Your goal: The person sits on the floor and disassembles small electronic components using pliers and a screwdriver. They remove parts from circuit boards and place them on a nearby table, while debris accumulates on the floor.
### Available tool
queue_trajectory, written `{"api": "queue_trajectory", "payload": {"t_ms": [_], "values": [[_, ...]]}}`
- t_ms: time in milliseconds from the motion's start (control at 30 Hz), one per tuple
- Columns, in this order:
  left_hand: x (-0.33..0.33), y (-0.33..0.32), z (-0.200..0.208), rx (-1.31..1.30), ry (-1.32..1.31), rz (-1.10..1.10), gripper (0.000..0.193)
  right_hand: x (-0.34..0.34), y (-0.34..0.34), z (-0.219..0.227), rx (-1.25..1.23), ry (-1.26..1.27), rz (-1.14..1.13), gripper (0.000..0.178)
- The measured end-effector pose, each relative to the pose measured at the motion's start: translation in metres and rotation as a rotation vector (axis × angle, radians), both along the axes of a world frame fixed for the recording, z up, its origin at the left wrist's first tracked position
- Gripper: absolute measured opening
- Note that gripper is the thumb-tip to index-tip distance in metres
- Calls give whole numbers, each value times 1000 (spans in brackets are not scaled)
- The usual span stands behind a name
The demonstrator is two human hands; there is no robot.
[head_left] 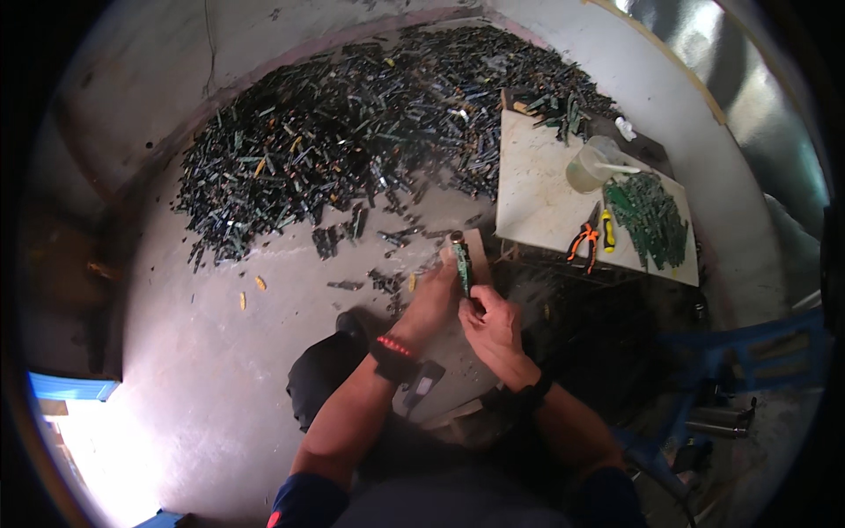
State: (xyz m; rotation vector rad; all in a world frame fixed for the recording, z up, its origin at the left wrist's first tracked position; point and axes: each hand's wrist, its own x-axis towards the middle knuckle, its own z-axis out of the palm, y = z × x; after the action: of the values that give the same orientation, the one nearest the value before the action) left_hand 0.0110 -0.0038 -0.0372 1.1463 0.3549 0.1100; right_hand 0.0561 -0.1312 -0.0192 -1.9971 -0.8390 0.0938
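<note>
Between my hands is a narrow green circuit board strip (464,267) with a round brownish piece at its far end. My left hand (429,299), with a red bead bracelet and a dark band at the wrist, is closed around the strip's left side, its fingertips partly hidden. At the near end, the curled fingers of my right hand (493,324) grip the same strip. Just behind it shows a flat tan block (477,250). A dark object with a pale label (424,385) sits below my left wrist; its kind is unclear.
A big heap of dark board strips (352,132) covers the floor along the wall. On the pale tabletop (537,189) at right lie orange-handled pliers (584,239), a yellow screwdriver (608,231), a translucent tub (584,169) and piled green strips (650,220). Blue furniture (757,352) stands at right.
</note>
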Motion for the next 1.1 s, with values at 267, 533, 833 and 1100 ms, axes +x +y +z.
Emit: {"api": "queue_trajectory", "payload": {"t_ms": [267, 533, 833, 1100], "values": [[-4, -1, 6, 306, 94, -12, 44, 76, 19, 54, 184, 734, -49, 14], [-12, -12, 25, 1049, 144, -260, 26, 193, 56, 46, 352, 823, -234, 10], [-20, -10, 15, 1132, 73, -192, 26, 267, 81, 54, 610, 1073, -270, 20], [-19, -3, 6, 1144, 164, -237, 29, 99, 24, 65, 141, 961, 167, 23]]}}
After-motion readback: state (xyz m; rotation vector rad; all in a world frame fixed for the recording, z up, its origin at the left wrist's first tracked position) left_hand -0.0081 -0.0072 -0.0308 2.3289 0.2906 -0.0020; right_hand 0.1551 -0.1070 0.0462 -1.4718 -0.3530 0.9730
